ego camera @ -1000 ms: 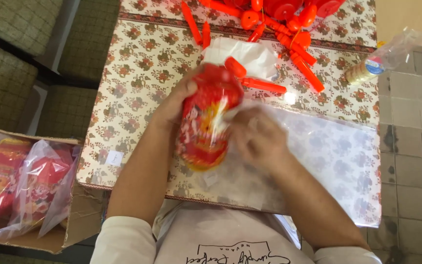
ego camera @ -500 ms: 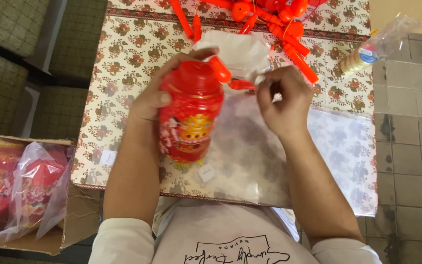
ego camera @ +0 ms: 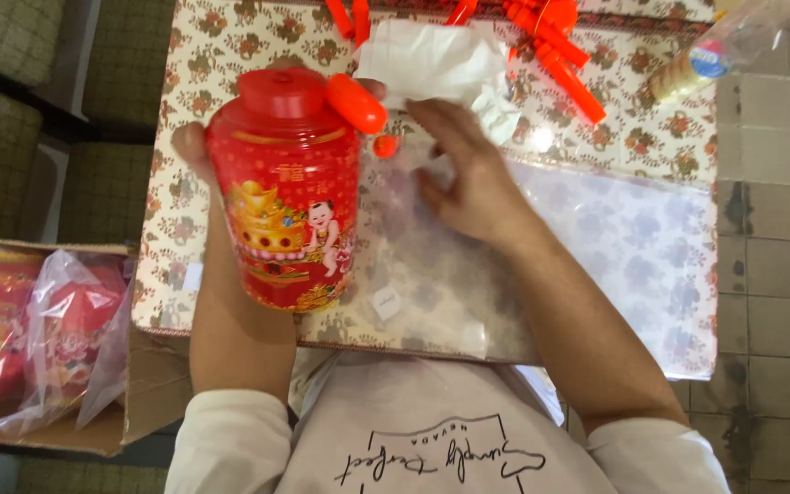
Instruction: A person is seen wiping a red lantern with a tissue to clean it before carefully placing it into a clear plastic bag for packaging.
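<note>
Left hand (ego camera: 192, 146) wraps from behind around the red jar (ego camera: 285, 197), holding it upright at centre left of the frame, above the table (ego camera: 230, 55) with its floral cloth. Right hand (ego camera: 468, 183) lies at centre on the clear bag (ego camera: 614, 247), fingers loosely spread, just below the white tissue (ego camera: 432, 59). At lower left sits a cardboard box (ego camera: 93, 430) of bagged red jars (ego camera: 66, 329). Orange pieces (ego camera: 550, 46) lie top centre.

Glossy red plastic jar (ego camera: 285, 197)
</note>
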